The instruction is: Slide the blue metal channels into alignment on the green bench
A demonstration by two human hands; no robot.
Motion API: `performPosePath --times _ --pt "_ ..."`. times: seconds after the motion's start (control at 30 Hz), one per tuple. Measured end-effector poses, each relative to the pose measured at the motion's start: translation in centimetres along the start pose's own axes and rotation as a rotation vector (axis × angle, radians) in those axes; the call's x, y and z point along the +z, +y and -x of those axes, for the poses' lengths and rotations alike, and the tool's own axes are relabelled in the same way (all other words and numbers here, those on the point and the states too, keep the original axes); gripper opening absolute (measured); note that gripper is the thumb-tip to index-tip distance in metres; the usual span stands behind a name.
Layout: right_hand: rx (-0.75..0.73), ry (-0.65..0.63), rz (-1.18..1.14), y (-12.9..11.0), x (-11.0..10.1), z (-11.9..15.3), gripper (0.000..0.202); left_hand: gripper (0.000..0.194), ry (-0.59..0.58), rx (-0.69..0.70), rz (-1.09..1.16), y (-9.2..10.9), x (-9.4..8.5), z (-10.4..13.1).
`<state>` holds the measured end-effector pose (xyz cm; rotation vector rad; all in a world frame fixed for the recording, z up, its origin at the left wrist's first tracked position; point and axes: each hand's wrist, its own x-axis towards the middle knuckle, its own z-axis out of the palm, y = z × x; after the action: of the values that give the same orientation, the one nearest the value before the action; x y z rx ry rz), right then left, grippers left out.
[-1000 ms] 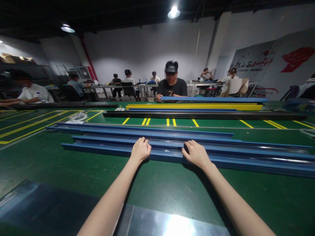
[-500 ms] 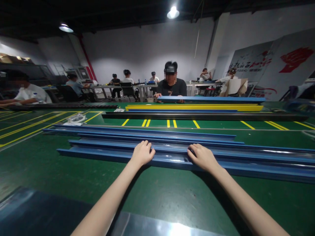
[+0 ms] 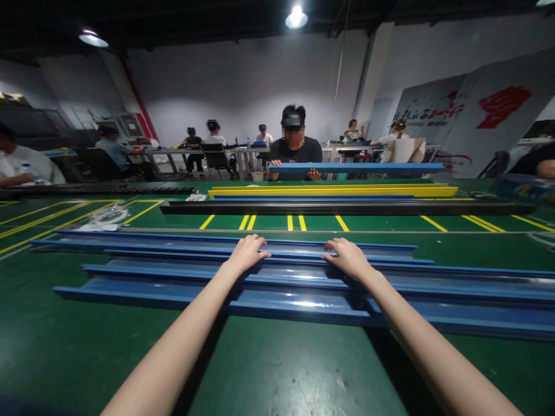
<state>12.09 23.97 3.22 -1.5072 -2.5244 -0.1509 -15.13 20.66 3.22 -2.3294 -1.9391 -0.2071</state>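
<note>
Long blue U-shaped channels lie side by side across the green table (image 3: 277, 364): a near channel (image 3: 143, 289), another just behind it, and a far channel (image 3: 151, 241). My left hand (image 3: 248, 252) is over the far channels, its thumb apart from its curved fingers. To its right, my right hand (image 3: 348, 258) reaches over the same channels, thumb and fingers likewise apart. Neither hand is closed around a channel. Whether the fingertips touch the blue edges I cannot tell.
Beyond the channels lie a long black profile (image 3: 347, 208) and yellow profiles (image 3: 329, 192). A co-worker (image 3: 297, 147) opposite holds up a blue profile (image 3: 364, 168). Coiled clear material (image 3: 106, 215) rests at the left. Yellow lines mark the table. Other people sit farther back.
Both my hands have moved forward from the near channels to the far ones. My view has shifted slightly. The co-worker's blue profile is raised higher.
</note>
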Motion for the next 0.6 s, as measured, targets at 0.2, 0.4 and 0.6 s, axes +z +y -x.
performPosePath --times 0.2,0.4,0.6 --pt "-0.116 0.042 -0.04 1.2 1.2 -2.2 0.049 0.059 0.031 0.114 0.036 -1.8 0.5 -1.6" --pt "-0.068 -0.069 -0.031 1.2 3.1 -3.8 0.061 0.066 -0.1 0.083 0.015 -1.3 2.1 -3.6" --pt "-0.142 -0.047 0.034 1.1 3.6 -4.5 0.063 0.078 -0.063 0.123 -0.072 -1.2 2.9 -4.2"
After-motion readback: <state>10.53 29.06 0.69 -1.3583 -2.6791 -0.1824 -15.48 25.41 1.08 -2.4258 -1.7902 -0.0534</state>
